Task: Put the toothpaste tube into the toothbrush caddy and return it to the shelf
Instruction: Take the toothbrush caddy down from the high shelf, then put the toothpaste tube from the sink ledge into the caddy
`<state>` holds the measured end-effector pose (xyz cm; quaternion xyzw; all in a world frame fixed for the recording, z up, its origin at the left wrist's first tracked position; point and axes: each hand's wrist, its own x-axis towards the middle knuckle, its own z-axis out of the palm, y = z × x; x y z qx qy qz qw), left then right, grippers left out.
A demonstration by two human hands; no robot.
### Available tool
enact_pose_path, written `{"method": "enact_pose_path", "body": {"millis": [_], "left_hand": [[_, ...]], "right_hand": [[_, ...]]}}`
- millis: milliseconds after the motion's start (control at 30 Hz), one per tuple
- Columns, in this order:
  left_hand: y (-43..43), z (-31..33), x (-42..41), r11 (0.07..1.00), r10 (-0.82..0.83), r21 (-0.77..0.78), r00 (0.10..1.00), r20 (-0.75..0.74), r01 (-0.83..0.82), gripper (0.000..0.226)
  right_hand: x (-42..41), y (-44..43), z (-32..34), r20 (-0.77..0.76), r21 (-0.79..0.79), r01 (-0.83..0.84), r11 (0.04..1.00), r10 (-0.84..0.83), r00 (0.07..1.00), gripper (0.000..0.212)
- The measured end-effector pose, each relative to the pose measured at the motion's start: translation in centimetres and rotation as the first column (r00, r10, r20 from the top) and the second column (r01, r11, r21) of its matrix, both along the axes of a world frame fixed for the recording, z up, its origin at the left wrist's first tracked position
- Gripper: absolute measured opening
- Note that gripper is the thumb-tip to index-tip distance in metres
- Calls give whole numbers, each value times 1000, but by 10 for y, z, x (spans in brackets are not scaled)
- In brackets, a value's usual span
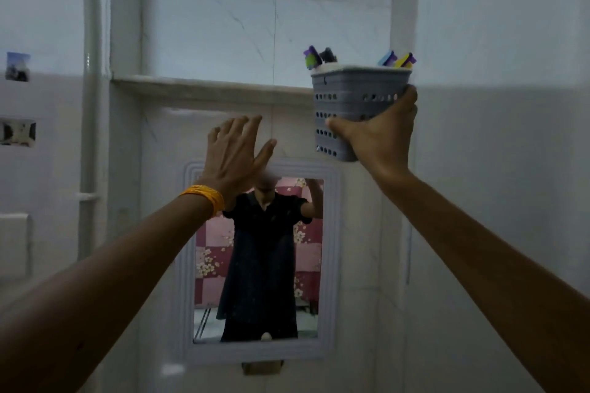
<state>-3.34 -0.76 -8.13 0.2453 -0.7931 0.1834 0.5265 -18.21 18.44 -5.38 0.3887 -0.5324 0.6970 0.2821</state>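
Note:
My right hand (381, 134) grips a grey perforated toothbrush caddy (348, 99) from below and holds it up at the right end of the recessed wall shelf (198, 84). The caddy's rim is a little above the shelf ledge. Coloured toothbrush heads (314, 57) and other coloured tips (400, 60) stick out of its top. I cannot make out the toothpaste tube among them. My left hand (238, 150) is raised below the shelf with fingers spread, holding nothing, a yellow band on its wrist.
A white-framed mirror (329, 265) hangs on the tiled wall under the shelf and reflects a person in dark clothes. A white pipe (91, 73) runs up the wall at left. Small pictures (17, 67) are stuck on the left wall.

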Motion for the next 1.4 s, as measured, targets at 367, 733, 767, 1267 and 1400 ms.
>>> {"method": "enact_pose_path", "body": {"millis": [367, 733, 767, 1267, 1400], "left_hand": [[22, -201, 43, 952, -76, 301, 997, 34, 62, 44], [12, -410, 84, 721, -49, 678, 965, 258, -144, 52], [9, -426, 86, 702, -61, 694, 957, 285, -162, 51], [-29, -597, 115, 456, -327, 722, 656, 680, -521, 54], [-39, -615, 119, 521, -333, 657, 580, 744, -544, 45]], "right_hand": [[-1, 4, -286, 170, 226, -151, 962, 114, 979, 128], [24, 17, -507, 480, 397, -207, 894, -10, 877, 132], [26, 16, -521, 491, 406, -214, 888, -14, 871, 131], [54, -14, -648, 591, 472, -255, 844, -88, 802, 125], [68, -10, -658, 616, 459, -275, 845, -80, 783, 122]]}}
